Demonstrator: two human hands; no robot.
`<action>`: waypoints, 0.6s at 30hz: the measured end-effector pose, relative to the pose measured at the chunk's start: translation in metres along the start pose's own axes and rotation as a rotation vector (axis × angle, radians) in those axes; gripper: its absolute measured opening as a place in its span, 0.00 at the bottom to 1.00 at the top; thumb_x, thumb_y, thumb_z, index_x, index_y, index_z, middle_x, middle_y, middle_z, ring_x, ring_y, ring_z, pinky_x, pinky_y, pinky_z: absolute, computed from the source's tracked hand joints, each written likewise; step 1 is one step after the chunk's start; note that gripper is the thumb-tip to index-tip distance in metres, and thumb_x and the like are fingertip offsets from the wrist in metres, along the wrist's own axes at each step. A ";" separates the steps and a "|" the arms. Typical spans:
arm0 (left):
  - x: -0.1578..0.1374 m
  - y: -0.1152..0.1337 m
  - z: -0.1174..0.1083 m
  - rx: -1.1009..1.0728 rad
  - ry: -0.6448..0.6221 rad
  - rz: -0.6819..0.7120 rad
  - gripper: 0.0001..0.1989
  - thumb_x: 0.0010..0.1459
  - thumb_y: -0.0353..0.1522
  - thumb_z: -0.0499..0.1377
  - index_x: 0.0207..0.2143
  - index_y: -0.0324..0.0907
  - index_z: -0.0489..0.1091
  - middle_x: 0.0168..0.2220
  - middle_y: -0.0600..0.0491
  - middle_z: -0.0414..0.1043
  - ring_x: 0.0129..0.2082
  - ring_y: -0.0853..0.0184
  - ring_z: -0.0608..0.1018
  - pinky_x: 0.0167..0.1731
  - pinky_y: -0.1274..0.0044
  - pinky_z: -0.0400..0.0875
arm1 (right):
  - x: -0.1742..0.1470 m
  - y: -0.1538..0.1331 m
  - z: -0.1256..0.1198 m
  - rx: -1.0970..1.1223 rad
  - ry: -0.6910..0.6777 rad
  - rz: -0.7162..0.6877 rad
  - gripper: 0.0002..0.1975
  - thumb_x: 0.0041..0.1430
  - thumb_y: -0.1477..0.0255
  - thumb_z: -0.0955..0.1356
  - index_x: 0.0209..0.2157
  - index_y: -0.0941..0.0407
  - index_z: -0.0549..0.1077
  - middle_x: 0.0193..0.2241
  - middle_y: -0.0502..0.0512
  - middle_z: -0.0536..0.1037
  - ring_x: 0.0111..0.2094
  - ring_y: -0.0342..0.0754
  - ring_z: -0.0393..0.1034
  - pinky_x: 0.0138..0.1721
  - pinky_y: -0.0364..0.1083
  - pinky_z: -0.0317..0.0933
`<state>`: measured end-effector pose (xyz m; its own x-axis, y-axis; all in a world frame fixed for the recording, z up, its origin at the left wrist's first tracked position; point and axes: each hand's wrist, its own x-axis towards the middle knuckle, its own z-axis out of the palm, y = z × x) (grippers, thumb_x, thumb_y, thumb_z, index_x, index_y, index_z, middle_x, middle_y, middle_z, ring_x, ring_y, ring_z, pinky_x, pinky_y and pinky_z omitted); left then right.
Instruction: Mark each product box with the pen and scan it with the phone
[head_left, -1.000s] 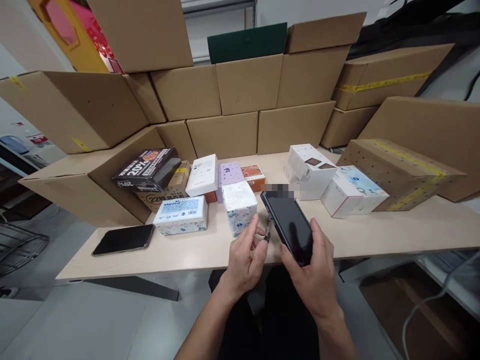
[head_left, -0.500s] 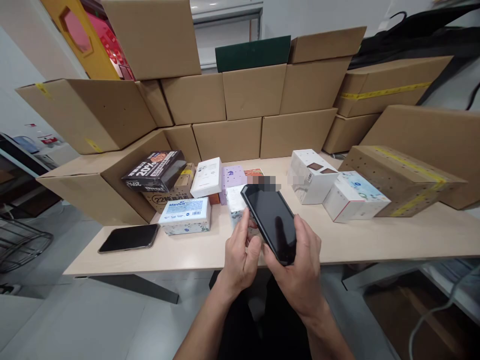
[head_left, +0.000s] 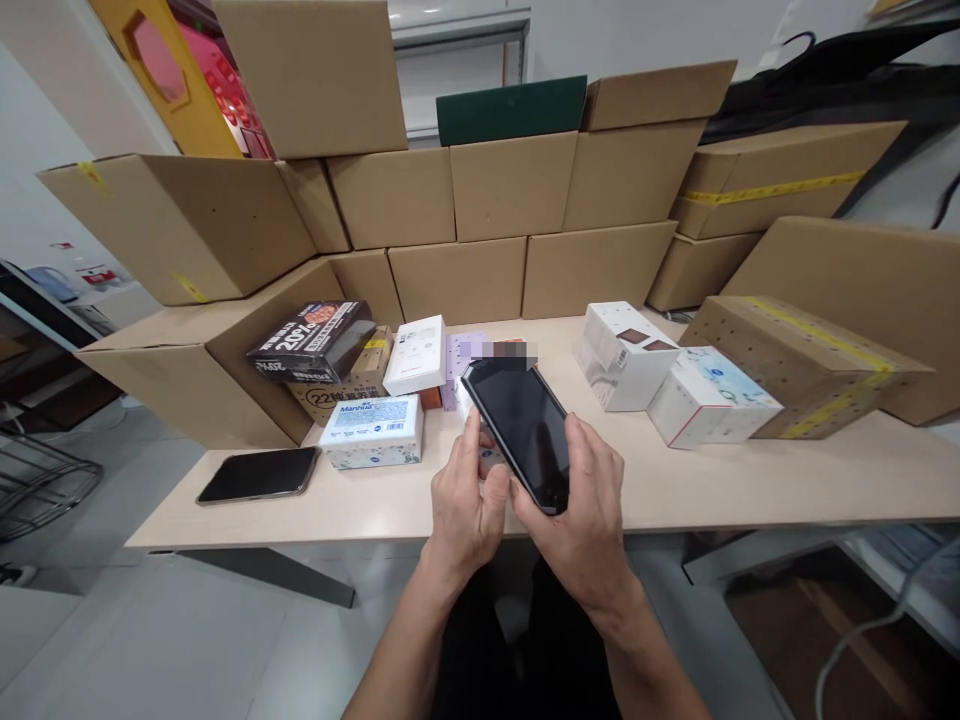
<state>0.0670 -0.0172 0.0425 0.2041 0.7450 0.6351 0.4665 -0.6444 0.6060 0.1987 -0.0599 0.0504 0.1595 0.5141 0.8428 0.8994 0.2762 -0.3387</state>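
Observation:
A black smartphone [head_left: 523, 425] with a dark screen is held tilted above the front of the table, its top end leaning to the upper left. My right hand [head_left: 581, 520] grips its lower right edge and bottom corner, thumb at the bottom. Along the left edge, my left hand [head_left: 466, 500] has its fingers closed against the phone; part of them is hidden behind it. Behind the phone, a purple box [head_left: 454, 370] and other small packs are partly covered. Left of my hands lies a pack of tissues [head_left: 373, 432] marked Manhua.
Another phone [head_left: 259, 475] lies flat on the table [head_left: 720, 485] at the left. A dark box [head_left: 311, 340] and a white box [head_left: 416, 355] rest on other boxes. Two white cartons [head_left: 626, 355] stand at right. Stacked cardboard boxes [head_left: 457, 280] wall the back and sides.
Both hands and the phone have shifted slightly left and up in view, covering more of the pack behind. The grip looks the same; the camera view has moved a little.

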 end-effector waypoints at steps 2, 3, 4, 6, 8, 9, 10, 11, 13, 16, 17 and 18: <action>0.001 0.001 -0.002 0.015 0.000 -0.005 0.31 0.69 0.43 0.46 0.69 0.42 0.46 0.47 0.44 0.74 0.29 0.67 0.74 0.32 0.74 0.71 | 0.001 0.001 0.002 0.006 -0.003 -0.011 0.42 0.58 0.64 0.70 0.68 0.59 0.49 0.56 0.72 0.66 0.56 0.63 0.63 0.53 0.65 0.64; 0.002 0.001 -0.002 0.022 -0.001 -0.008 0.31 0.69 0.43 0.45 0.69 0.41 0.47 0.47 0.44 0.74 0.28 0.67 0.74 0.32 0.74 0.71 | 0.001 0.001 0.003 0.008 -0.005 -0.016 0.42 0.58 0.64 0.70 0.68 0.59 0.49 0.56 0.72 0.66 0.56 0.63 0.63 0.53 0.65 0.64; 0.002 0.001 -0.003 0.029 -0.002 -0.009 0.31 0.69 0.44 0.45 0.69 0.41 0.47 0.47 0.44 0.75 0.28 0.67 0.74 0.32 0.74 0.71 | 0.002 0.001 0.004 0.009 -0.006 -0.021 0.42 0.58 0.64 0.71 0.68 0.59 0.49 0.55 0.72 0.66 0.56 0.63 0.63 0.52 0.65 0.65; 0.002 0.000 -0.003 0.043 -0.004 -0.006 0.32 0.69 0.44 0.45 0.69 0.40 0.46 0.47 0.43 0.74 0.31 0.65 0.76 0.34 0.73 0.72 | 0.003 0.001 0.005 0.010 -0.008 -0.024 0.43 0.58 0.64 0.71 0.68 0.60 0.49 0.55 0.72 0.66 0.56 0.63 0.63 0.52 0.64 0.65; 0.002 -0.001 -0.004 0.052 0.000 0.003 0.32 0.69 0.44 0.45 0.70 0.40 0.45 0.49 0.42 0.74 0.36 0.63 0.77 0.37 0.72 0.72 | 0.004 0.002 0.007 0.014 -0.014 -0.025 0.42 0.58 0.64 0.71 0.68 0.59 0.49 0.55 0.71 0.66 0.56 0.62 0.64 0.52 0.64 0.65; 0.002 -0.002 -0.004 0.053 0.003 0.008 0.32 0.69 0.44 0.46 0.70 0.40 0.45 0.50 0.42 0.73 0.38 0.62 0.77 0.38 0.72 0.72 | 0.004 0.002 0.007 0.016 -0.016 -0.026 0.42 0.58 0.64 0.71 0.68 0.59 0.49 0.55 0.71 0.66 0.55 0.62 0.64 0.52 0.64 0.65; 0.003 -0.003 -0.005 0.052 0.005 0.008 0.32 0.69 0.44 0.46 0.70 0.41 0.45 0.49 0.42 0.73 0.38 0.61 0.77 0.38 0.72 0.72 | 0.004 0.002 0.008 0.021 -0.018 -0.025 0.42 0.58 0.64 0.70 0.68 0.58 0.49 0.56 0.71 0.66 0.55 0.62 0.64 0.52 0.64 0.65; 0.003 -0.003 -0.005 0.051 0.003 0.003 0.32 0.69 0.45 0.45 0.70 0.41 0.45 0.48 0.43 0.73 0.37 0.62 0.77 0.37 0.72 0.72 | 0.003 0.002 0.009 0.026 -0.019 -0.024 0.42 0.59 0.64 0.70 0.68 0.58 0.49 0.56 0.71 0.66 0.56 0.62 0.64 0.52 0.65 0.64; 0.005 -0.004 -0.007 0.053 -0.002 -0.012 0.32 0.69 0.45 0.45 0.70 0.41 0.46 0.45 0.44 0.74 0.34 0.64 0.76 0.35 0.73 0.71 | 0.003 0.003 0.011 0.033 -0.017 -0.017 0.42 0.59 0.64 0.70 0.68 0.58 0.48 0.56 0.71 0.66 0.56 0.63 0.64 0.53 0.65 0.64; 0.006 -0.006 -0.008 0.061 0.007 -0.019 0.31 0.69 0.46 0.44 0.69 0.42 0.49 0.42 0.46 0.73 0.30 0.67 0.74 0.34 0.74 0.70 | 0.003 0.004 0.014 0.043 -0.015 -0.001 0.42 0.59 0.64 0.70 0.68 0.58 0.47 0.56 0.71 0.66 0.56 0.63 0.63 0.53 0.65 0.64; 0.006 -0.006 -0.008 0.061 0.011 -0.016 0.31 0.69 0.46 0.44 0.69 0.42 0.49 0.42 0.46 0.73 0.29 0.67 0.73 0.33 0.74 0.70 | 0.003 0.004 0.014 0.046 -0.017 0.003 0.42 0.59 0.64 0.70 0.69 0.57 0.47 0.56 0.70 0.66 0.56 0.63 0.63 0.53 0.65 0.64; 0.005 -0.006 -0.008 0.061 0.011 -0.014 0.31 0.69 0.46 0.44 0.69 0.42 0.49 0.42 0.46 0.73 0.28 0.68 0.73 0.33 0.74 0.70 | 0.003 0.004 0.015 0.049 -0.018 0.007 0.42 0.59 0.64 0.70 0.69 0.57 0.47 0.57 0.70 0.66 0.56 0.63 0.64 0.53 0.65 0.64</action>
<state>0.0587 -0.0105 0.0457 0.1879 0.7515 0.6324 0.5212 -0.6220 0.5843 0.1971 -0.0450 0.0451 0.1579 0.5306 0.8328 0.8770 0.3122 -0.3652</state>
